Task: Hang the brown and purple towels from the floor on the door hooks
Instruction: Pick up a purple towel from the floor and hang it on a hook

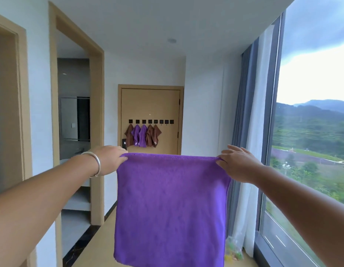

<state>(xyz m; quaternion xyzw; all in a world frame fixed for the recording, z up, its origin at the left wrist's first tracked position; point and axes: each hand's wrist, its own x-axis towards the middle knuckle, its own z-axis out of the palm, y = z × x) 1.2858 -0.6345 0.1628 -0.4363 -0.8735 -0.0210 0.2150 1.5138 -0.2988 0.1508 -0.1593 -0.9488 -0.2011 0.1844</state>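
Both hands, left (111, 159) and right (237, 163), pinched the top corners of a square purple microfibre towel (171, 209), which hung flat, top edge level, facing the distant tan door (150, 105).

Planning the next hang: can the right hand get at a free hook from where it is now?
Probably not yet. The right hand pinches the purple towel, and the free hooks sit on the door far down the hallway.
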